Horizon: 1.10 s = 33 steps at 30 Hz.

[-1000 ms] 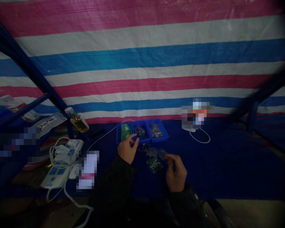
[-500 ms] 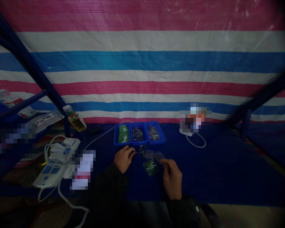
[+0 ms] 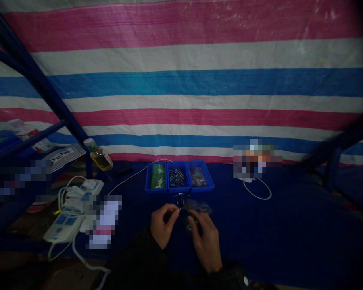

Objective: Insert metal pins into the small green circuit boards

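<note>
My left hand (image 3: pixel 163 224) is closed in a pinch in front of the blue bins; what sits at its fingertips is too small to make out. Close beside it, my right hand (image 3: pixel 206 239) is curled with thumb and fingertips drawn near each other, and anything between them is hidden. Under the right fingers lies a green packet (image 3: pixel 187 228), partly covered. Several thin metal pieces (image 3: pixel 183 198) lie just beyond the fingertips. Small clear bags (image 3: pixel 203 207) rest behind the right hand.
Three joined blue bins hold green packets (image 3: pixel 158 176), loose metal pieces (image 3: pixel 177 176) and clear bags (image 3: pixel 198 177). On the left are a power strip (image 3: pixel 59 227), a blurred-out flat item (image 3: pixel 104 225) and a bottle (image 3: pixel 101 158). A white cable (image 3: pixel 269 196) loops at right.
My right hand has moved left and now covers part of the green packet, near my left hand. My left hand has come slightly closer to me. The camera view has tilted slightly.
</note>
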Tool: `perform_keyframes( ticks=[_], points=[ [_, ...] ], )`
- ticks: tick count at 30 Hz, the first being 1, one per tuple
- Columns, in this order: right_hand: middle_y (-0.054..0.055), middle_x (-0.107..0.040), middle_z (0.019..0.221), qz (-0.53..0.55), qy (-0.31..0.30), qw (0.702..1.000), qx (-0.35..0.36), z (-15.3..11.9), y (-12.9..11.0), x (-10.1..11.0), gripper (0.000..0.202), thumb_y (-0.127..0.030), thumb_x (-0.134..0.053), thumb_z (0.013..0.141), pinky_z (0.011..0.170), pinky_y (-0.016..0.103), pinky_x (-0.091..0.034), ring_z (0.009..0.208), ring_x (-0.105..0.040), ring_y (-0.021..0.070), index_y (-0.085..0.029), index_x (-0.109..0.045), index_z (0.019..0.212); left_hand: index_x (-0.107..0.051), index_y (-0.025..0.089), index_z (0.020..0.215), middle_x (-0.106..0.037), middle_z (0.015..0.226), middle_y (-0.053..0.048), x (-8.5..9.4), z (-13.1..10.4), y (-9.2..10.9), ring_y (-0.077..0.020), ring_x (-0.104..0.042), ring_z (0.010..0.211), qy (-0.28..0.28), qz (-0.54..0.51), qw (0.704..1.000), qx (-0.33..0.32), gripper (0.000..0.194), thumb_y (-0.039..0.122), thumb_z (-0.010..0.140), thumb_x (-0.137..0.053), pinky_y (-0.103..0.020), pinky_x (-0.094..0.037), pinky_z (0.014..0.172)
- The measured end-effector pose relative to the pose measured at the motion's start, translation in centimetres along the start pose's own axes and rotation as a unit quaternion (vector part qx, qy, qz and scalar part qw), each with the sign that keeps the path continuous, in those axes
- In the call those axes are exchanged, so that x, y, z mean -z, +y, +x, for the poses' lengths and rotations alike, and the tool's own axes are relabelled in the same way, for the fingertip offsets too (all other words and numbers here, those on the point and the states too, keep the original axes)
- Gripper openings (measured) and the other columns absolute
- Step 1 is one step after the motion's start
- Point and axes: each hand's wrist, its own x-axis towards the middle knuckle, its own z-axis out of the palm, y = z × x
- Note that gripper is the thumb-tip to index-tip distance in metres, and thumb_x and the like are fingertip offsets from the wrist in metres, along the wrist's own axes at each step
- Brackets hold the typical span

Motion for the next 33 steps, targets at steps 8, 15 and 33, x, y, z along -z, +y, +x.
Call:
perform_keyframes(
  ticks=[8,15,33],
  points=[
    [0.009,-0.072,0.105,0.072,-0.004,0.997,0.009,0.4,-0.7,-1.1,0.026,-0.029,-0.049,0.104,0.086,0.036,-0.058,0.097,-0.07,0.0231,-0.024,-0.074,0.111,-0.075,0.019,0.09,-0.077,0.087,-0.005,-1.8,-0.4,0.2,-0.0201,-0.072,0.081,-0.023,-0.023,0.999,-0.019,0.017,0.03,0.094,-0.063,-0.028,-0.054,0.076],
    [0.009,-0.074,0.106,0.093,0.035,0.995,-0.013,0.0,-0.3,-0.7,0.024,-0.029,-0.051,0.103,0.086,0.033,-0.059,0.097,-0.073,0.0223,-0.022,-0.074,0.105,-0.074,0.019,0.091,-0.076,0.084,-0.004,-1.6,-0.3,0.6,-0.0196,-0.071,0.082,0.014,-0.023,1.0,-0.002,0.018,0.029,0.097,-0.06,-0.029,-0.052,0.08],
    [0.004,-0.076,0.086,0.146,-0.043,0.987,-0.057,0.5,0.0,-0.2,0.021,-0.03,-0.055,0.099,0.067,0.026,-0.057,0.069,-0.071,0.0171,-0.021,-0.074,0.096,-0.07,0.017,0.088,-0.072,0.08,-0.004,-1.4,-0.8,0.8,-0.0172,-0.065,0.071,0.049,0.008,0.999,-0.005,0.012,0.028,0.091,-0.066,-0.027,-0.049,0.068]
  ],
)
